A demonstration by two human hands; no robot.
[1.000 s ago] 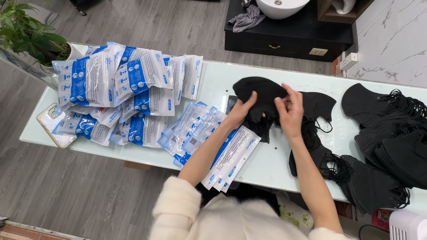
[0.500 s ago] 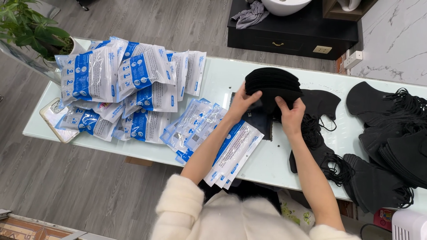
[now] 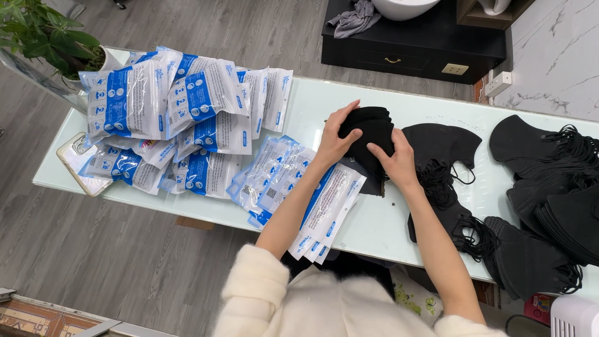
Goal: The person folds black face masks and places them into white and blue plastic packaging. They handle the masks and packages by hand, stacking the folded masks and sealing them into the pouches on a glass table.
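Head view looks straight down on a long pale-green glass table (image 3: 374, 231) with a grey wood-plank floor around it. At the table's left end lies a heap of sealed clear plastic packets with blue and white printed panels (image 3: 181, 118), and a phone in a clear case (image 3: 81, 163) sits at its edge. A fan of flat, empty blue-and-white packets (image 3: 293, 187) lies under the left forearm. To the right, loose black fabric face masks with ear loops (image 3: 549, 193) are spread in overlapping piles. A leafy green potted plant (image 3: 37, 37) stands at the top left, and a black cabinet with a grey cloth on it (image 3: 412, 37) stands beyond the table.

Both arms reach forward from cream fleece sleeves. The left hand (image 3: 337, 140) and right hand (image 3: 394, 159) close from either side on a small stack of folded black masks (image 3: 369, 134), held just above the table's middle; fingers curl over its top edge and press the stack together between the palms.
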